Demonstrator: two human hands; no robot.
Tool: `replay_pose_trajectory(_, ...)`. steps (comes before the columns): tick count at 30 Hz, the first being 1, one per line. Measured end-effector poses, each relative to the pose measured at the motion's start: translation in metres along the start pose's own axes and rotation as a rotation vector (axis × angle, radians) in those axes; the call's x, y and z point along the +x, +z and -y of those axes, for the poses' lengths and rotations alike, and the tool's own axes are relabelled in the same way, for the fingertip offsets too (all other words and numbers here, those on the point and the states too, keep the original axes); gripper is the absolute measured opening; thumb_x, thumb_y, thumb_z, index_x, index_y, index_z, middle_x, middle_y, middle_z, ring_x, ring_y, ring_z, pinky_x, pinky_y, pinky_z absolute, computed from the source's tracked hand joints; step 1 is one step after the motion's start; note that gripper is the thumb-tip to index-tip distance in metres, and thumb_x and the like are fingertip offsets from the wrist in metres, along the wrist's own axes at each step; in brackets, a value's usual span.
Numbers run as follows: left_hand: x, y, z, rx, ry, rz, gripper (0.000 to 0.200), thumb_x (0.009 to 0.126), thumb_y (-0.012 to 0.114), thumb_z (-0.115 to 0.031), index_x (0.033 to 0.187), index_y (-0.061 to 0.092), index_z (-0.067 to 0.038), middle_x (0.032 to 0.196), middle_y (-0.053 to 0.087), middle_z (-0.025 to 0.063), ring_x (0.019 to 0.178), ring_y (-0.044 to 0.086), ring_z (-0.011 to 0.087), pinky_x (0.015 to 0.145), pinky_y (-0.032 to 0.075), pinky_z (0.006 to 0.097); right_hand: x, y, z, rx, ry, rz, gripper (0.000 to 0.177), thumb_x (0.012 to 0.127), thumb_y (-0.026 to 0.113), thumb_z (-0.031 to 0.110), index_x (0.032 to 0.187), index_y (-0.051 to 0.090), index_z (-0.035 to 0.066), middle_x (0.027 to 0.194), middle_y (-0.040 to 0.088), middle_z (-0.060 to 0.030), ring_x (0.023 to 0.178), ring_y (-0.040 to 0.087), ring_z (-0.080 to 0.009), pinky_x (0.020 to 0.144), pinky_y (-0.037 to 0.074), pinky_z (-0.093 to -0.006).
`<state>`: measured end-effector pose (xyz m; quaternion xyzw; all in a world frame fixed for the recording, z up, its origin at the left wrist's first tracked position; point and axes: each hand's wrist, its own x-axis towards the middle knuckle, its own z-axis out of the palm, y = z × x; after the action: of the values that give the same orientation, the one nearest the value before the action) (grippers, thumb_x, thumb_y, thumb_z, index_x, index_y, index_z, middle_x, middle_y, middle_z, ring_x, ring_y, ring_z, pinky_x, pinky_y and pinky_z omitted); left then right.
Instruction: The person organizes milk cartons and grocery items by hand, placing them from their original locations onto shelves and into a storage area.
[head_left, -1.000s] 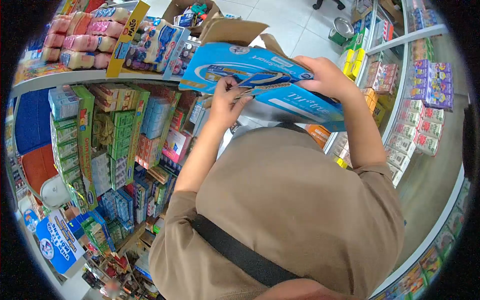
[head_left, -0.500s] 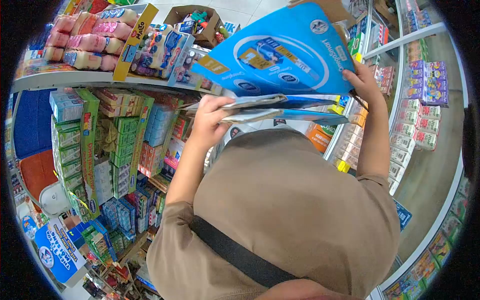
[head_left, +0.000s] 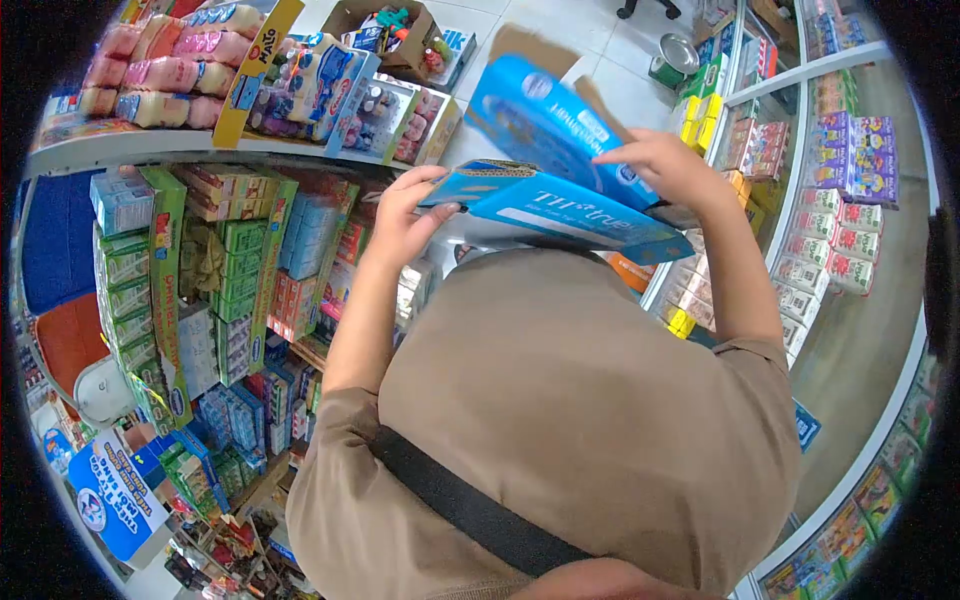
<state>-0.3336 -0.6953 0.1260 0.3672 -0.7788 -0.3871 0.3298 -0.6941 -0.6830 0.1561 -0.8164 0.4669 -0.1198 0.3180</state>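
Over a tiled shop floor (head_left: 622, 58), pinching a TH true carton (head_left: 575, 213) just before the brown shirt (head_left: 580, 370) with the left hand (head_left: 405, 215), grasping a blue carton (head_left: 545, 115) beyond it with the right hand (head_left: 675, 172); seemingly parting the two, next needing steady left support.

Tiled floor (head_left: 592, 32), stocked shelf (head_left: 140, 146), white-framed cabinet (head_left: 812, 73)

Far blue carton (head_left: 545, 120) now at steeper slant
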Motion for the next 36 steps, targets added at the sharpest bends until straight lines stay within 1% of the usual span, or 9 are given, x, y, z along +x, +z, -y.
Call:
replay_pose_trajectory(2,-0.005,0.011,0.019,0.015,0.020,-0.001,0.024,0.068,0.071,-0.008,0.091,0.066,-0.003,0.101,0.061,0.0125,0.095,0.058,0.0275,0.082,0.045,0.0335,-0.001,0.003,0.003,0.194,-0.071,0.067,0.032,0.078,0.053,0.010,0.109,0.060,0.008,0.101,0.057,-0.0181,0.096,0.054,-0.0322,0.085,0.042,-0.0368)
replay_pose_trajectory(4,-0.008,0.015,0.015,0.009,0.032,-0.001,0.023,0.068,0.071,-0.009,0.090,0.066,-0.005,0.099,0.061,0.0130,0.094,0.058,0.0280,0.081,0.045,0.0350,0.001,0.017,0.002,0.250,-0.111,0.102,0.039,0.078,0.057,0.025,0.111,0.058,0.003,0.105,0.055,-0.0195,0.101,0.051,-0.0333,0.088,0.040,-0.0380)
replay_pose_trajectory(5,-0.008,0.021,0.017,-0.004,0.061,0.009,0.021,0.068,0.071,-0.010,0.088,0.066,-0.005,0.098,0.061,0.0126,0.093,0.058,0.0283,0.081,0.045,0.0358,0.005,0.016,0.012,0.271,-0.015,0.228,0.065,0.070,0.061,0.047,0.114,0.054,0.000,0.108,0.054,-0.0197,0.105,0.049,-0.0338,0.091,0.038,-0.0384)
replay_pose_trajectory(6,-0.009,0.025,0.019,-0.020,0.092,0.022,0.019,0.068,0.070,-0.011,0.086,0.065,-0.005,0.097,0.061,0.0122,0.093,0.057,0.0285,0.081,0.044,0.0366,0.009,0.020,0.014,0.255,-0.046,0.253,0.076,0.061,0.067,0.052,0.115,0.053,0.001,0.109,0.054,-0.0190,0.104,0.050,-0.0328,0.091,0.038,-0.0386)
replay_pose_trajectory(13,-0.017,0.054,0.030,-0.053,0.062,-0.101,0.016,0.067,0.071,-0.011,0.081,0.064,-0.006,0.095,0.062,0.0078,0.091,0.057,0.0270,0.080,0.043,0.0372,0.002,0.024,0.053,0.012,0.111,0.202,0.060,0.062,0.074,0.026,0.113,0.054,0.003,0.118,0.050,-0.0176,0.108,0.049,-0.0334,0.090,0.042,-0.0377)
replay_pose_trajectory(24,0.011,0.102,0.046,-0.030,0.175,-0.103,0.018,0.065,0.073,-0.012,0.079,0.063,-0.008,0.102,0.057,0.0081,0.096,0.051,0.0293,0.086,0.040,0.0385,-0.004,0.016,0.016,-0.122,0.249,0.197,0.030,0.068,0.068,0.014,0.096,0.063,0.005,0.110,0.056,-0.0107,0.096,0.056,-0.0314,0.082,0.045,-0.0386)
replay_pose_trajectory(28,0.004,0.106,0.061,0.030,-0.036,-0.224,0.024,0.069,0.072,-0.018,0.088,0.062,-0.009,0.108,0.053,0.0113,0.101,0.050,0.0308,0.089,0.040,0.0400,-0.006,0.023,-0.006,-0.147,0.317,0.205,0.030,0.068,0.068,0.015,0.096,0.063,0.006,0.109,0.056,-0.0110,0.095,0.056,-0.0318,0.082,0.045,-0.0388)
replay_pose_trajectory(32,-0.037,0.089,0.129,0.028,-0.435,-0.200,0.045,0.071,0.071,-0.027,0.109,0.056,-0.008,0.116,0.048,0.0158,0.111,0.044,0.0354,0.095,0.036,0.0422,-0.013,0.042,-0.026,-0.118,0.422,0.173,0.030,0.069,0.068,0.017,0.096,0.063,0.005,0.109,0.056,-0.0110,0.095,0.056,-0.0325,0.082,0.044,-0.0390)
replay_pose_trajectory(36,-0.064,0.062,0.128,0.169,-0.413,-0.052,0.085,0.063,0.077,-0.034,0.131,0.035,-0.008,0.129,0.036,0.0225,0.120,0.036,0.0400,0.101,0.030,0.0443,-0.008,0.057,-0.010,-0.220,0.397,0.186,0.029,0.069,0.067,0.016,0.095,0.063,0.005,0.108,0.057,-0.0110,0.095,0.055,-0.0324,0.081,0.045,-0.0398)
